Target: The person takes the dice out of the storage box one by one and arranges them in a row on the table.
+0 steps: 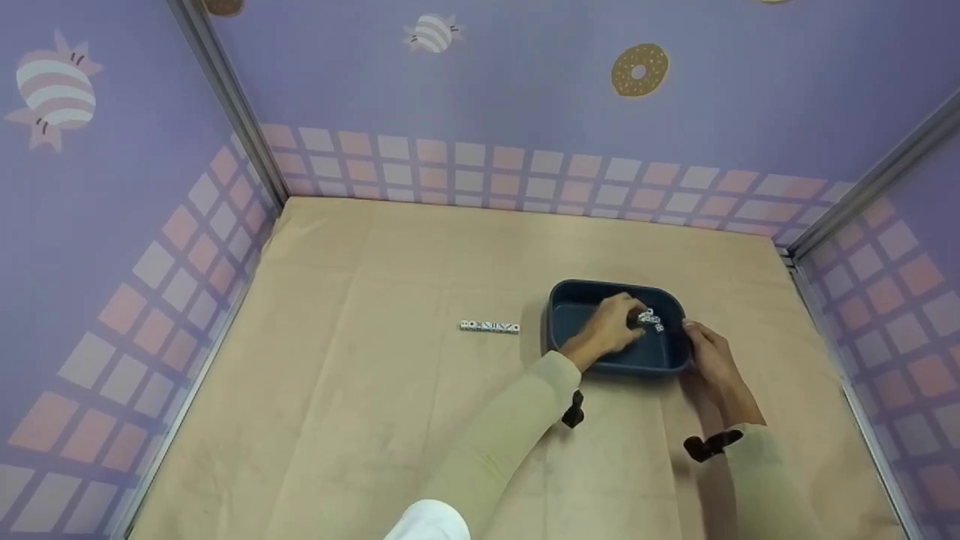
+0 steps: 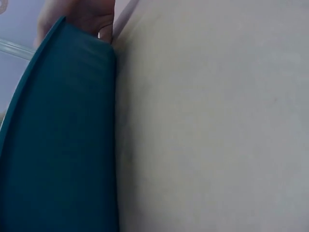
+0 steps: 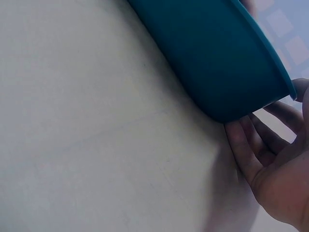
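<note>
A dark blue rectangular tub (image 1: 570,364) sits on the cloth-covered table, right of centre. Reaching over its near wall, my left hand (image 1: 611,324) is down inside, bent fingers and thumb right at a small heap of white dice (image 1: 651,319) with dark marks. Whether a die is between those fingers I cannot tell; in the left wrist view the tub's wall hides the fingertips. My right hand (image 1: 712,360) grips the tub's right end. The right wrist view shows its thumb (image 3: 300,89) at the rim and its fingers (image 3: 241,145) against the lower corner.
A straight row of similar white dice (image 1: 489,326) lies on the beige cloth (image 1: 375,390), left of the tub. Purple patterned panels (image 1: 450,97) stand at the back and both sides, joined by metal posts (image 1: 232,97).
</note>
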The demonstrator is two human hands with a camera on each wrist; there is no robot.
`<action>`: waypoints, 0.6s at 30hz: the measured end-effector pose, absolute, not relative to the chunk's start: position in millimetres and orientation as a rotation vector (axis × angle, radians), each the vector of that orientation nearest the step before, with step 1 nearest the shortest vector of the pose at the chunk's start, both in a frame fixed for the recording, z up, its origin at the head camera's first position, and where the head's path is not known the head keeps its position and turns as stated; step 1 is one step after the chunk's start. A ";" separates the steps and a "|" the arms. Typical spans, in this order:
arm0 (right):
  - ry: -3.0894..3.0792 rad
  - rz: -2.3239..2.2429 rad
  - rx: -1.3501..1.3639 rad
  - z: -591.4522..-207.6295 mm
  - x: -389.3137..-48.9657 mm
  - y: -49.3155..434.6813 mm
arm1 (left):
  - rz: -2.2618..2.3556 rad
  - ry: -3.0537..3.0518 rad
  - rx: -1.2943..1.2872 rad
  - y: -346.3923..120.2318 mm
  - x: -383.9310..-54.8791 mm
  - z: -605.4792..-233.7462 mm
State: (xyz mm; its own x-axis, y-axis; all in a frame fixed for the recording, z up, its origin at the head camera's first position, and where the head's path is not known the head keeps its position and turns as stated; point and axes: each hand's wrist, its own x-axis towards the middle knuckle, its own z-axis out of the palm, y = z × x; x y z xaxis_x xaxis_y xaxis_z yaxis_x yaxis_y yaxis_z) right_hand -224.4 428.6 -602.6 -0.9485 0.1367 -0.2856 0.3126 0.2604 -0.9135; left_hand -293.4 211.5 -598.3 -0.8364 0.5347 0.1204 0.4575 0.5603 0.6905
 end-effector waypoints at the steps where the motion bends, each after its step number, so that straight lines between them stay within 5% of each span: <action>1: 2.370 -1.775 0.430 -602.1 -224.6 428.4 | 1.116 2.677 0.879 211.9 -293.6 -598.7; 18: 2.303 -1.755 0.474 -584.3 -222.4 418.7 | 0.908 2.677 0.995 210.4 -293.6 -602.2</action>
